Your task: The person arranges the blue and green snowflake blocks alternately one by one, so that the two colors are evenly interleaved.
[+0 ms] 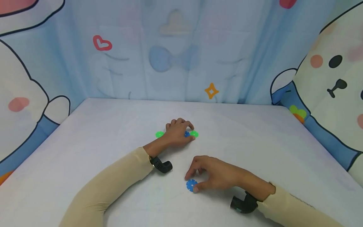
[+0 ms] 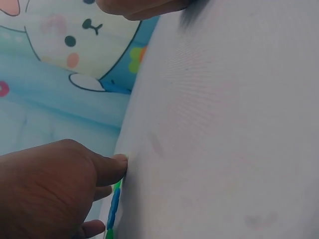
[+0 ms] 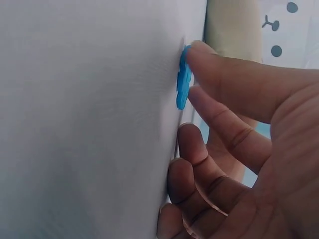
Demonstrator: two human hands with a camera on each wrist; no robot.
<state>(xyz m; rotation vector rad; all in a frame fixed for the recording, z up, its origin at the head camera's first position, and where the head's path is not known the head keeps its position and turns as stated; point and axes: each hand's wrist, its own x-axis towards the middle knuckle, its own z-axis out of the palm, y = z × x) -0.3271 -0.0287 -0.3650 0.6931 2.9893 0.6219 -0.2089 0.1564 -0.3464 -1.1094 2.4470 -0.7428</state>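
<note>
On the far part of the table, a green disc, a small blue disc and a second green disc lie in a row. My left hand reaches over this row and partly covers it. Its thumb and index finger bracket the right green disc at its near and far edges. Closer to me, my right hand holds a blue notched disc, lying flat, between thumb and index finger. From the right wrist, the thumb presses on this blue disc's edge, with the other fingers loosely bent at the tabletop.
A white cloth covers the table. Behind it hangs a light blue curtain with cartoon prints, which also line both sides. Black wrist devices sit on the left and right forearms, near the tabletop.
</note>
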